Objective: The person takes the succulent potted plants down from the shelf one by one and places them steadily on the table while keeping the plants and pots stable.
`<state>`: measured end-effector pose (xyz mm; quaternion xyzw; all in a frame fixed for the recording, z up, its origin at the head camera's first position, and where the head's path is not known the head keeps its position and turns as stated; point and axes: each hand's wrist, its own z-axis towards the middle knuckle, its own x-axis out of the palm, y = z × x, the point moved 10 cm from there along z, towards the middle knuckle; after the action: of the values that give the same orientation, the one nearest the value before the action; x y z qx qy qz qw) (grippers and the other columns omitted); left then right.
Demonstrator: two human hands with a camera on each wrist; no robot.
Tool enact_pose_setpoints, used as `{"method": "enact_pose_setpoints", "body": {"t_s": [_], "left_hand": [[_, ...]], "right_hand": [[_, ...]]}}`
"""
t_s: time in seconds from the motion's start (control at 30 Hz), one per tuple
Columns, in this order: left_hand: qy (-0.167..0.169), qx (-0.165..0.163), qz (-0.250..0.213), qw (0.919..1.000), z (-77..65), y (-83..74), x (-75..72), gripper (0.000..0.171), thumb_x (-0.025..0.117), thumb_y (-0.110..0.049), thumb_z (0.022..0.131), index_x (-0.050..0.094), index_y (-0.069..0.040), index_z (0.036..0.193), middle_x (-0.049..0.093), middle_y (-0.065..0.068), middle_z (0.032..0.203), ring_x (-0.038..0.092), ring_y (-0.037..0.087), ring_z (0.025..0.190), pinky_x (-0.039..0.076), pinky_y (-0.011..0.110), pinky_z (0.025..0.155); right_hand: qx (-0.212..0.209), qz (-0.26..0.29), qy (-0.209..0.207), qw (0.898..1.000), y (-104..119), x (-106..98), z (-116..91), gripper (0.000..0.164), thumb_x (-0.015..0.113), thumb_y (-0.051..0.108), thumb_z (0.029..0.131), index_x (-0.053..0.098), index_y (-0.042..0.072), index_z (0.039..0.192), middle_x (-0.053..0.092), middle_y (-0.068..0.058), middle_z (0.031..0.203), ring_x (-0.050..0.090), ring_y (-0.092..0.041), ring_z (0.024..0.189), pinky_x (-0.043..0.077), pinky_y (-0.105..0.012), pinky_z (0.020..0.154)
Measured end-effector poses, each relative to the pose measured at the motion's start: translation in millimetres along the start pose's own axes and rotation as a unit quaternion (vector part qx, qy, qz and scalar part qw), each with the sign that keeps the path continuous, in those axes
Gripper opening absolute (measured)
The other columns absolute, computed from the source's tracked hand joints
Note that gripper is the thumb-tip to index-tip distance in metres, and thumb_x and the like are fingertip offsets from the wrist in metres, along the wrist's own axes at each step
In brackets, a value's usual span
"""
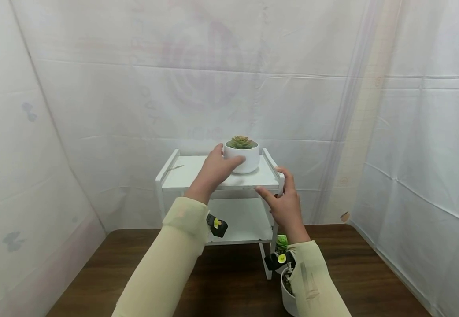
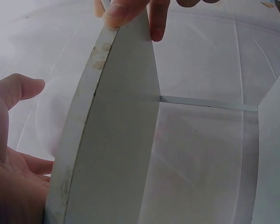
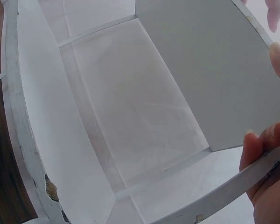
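Observation:
A white round pot with a green succulent (image 1: 242, 159) stands upright on the top shelf of a small white shelf unit (image 1: 191, 172). My left hand (image 1: 218, 168) holds the pot from its left, thumb across the front and fingers along the left side. In the left wrist view, the left thumb (image 2: 25, 88) stretches over the top shelf's front edge (image 2: 79, 116). My right hand (image 1: 286, 204) grips the unit's front right corner. Its fingers (image 3: 254, 147) curl round the side rail, and its thumb lies against the top shelf's front edge.
The lower shelf (image 1: 241, 218) lies beneath both hands. On the brown wooden surface (image 1: 221, 281), a second white pot (image 1: 289, 299) and a green plant (image 1: 281, 243) stand by the unit's right leg, partly behind my right wrist. White sheets (image 1: 134, 110) hang around the back and sides.

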<state>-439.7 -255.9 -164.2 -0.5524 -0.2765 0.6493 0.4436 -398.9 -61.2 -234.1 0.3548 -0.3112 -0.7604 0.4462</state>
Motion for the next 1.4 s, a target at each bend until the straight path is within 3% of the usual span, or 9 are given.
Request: {"method": "enact_pose_setpoints", "body": {"t_s": [0.27,0.6,0.77,0.93,1.23,1.4], "left_hand": [[-0.009,-0.009,0.007,0.9999,5.3,-3.2,2.7,0.102,0.066,-0.052,0.085,0.006,-0.012,0.157,0.017,0.009,0.163,0.021,0.026,0.149,0.025,0.045,0.119],[-0.028,-0.025,-0.013,0.9992,13.3,0.3,8.9,0.116,0.073,-0.054,0.079,-0.004,-0.014,0.157,0.015,0.011,0.163,0.021,0.026,0.149,0.027,0.046,0.118],[-0.041,-0.029,-0.020,0.9985,13.3,1.4,10.4,0.121,0.074,-0.056,0.077,-0.007,-0.015,0.156,0.015,0.012,0.163,0.021,0.027,0.149,0.028,0.046,0.117],[-0.052,-0.033,-0.011,0.9980,14.3,0.7,10.1,0.121,0.075,-0.056,0.076,-0.004,-0.013,0.157,0.021,0.015,0.161,0.026,0.029,0.147,0.030,0.046,0.117],[-0.060,-0.030,0.012,0.9977,15.3,-1.1,11.2,0.110,0.073,-0.055,0.078,0.012,-0.006,0.154,0.036,0.017,0.152,0.041,0.027,0.138,0.038,0.043,0.112],[-0.059,-0.029,0.008,0.9978,15.6,-0.5,11.5,0.106,0.074,-0.054,0.078,0.016,-0.006,0.154,0.039,0.015,0.151,0.043,0.027,0.136,0.039,0.043,0.111]], "right_hand": [[-0.003,0.003,0.004,1.000,1.9,0.5,-0.4,0.076,0.075,0.046,0.082,0.031,0.038,0.143,0.056,-0.014,0.126,0.062,-0.031,0.087,0.051,-0.032,0.058],[0.001,0.009,0.012,1.000,-0.1,2.0,-2.3,0.076,0.075,0.046,0.082,0.030,0.038,0.144,0.054,-0.014,0.128,0.063,-0.033,0.095,0.053,-0.033,0.060],[0.001,0.009,0.013,1.000,0.8,1.7,-3.6,0.075,0.075,0.045,0.083,0.030,0.039,0.143,0.056,-0.014,0.123,0.062,-0.031,0.085,0.052,-0.033,0.057],[0.000,0.005,0.010,1.000,2.6,0.5,-3.7,0.075,0.075,0.046,0.083,0.030,0.039,0.143,0.057,-0.015,0.119,0.059,-0.029,0.076,0.050,-0.032,0.055],[0.004,0.004,0.012,1.000,0.2,0.6,-2.7,0.076,0.075,0.047,0.082,0.030,0.038,0.144,0.056,-0.015,0.123,0.062,-0.032,0.084,0.051,-0.032,0.056],[0.007,0.004,0.012,1.000,-2.9,1.7,-1.3,0.075,0.074,0.047,0.083,0.030,0.040,0.143,0.056,-0.015,0.125,0.063,-0.032,0.088,0.052,-0.032,0.055]]}}
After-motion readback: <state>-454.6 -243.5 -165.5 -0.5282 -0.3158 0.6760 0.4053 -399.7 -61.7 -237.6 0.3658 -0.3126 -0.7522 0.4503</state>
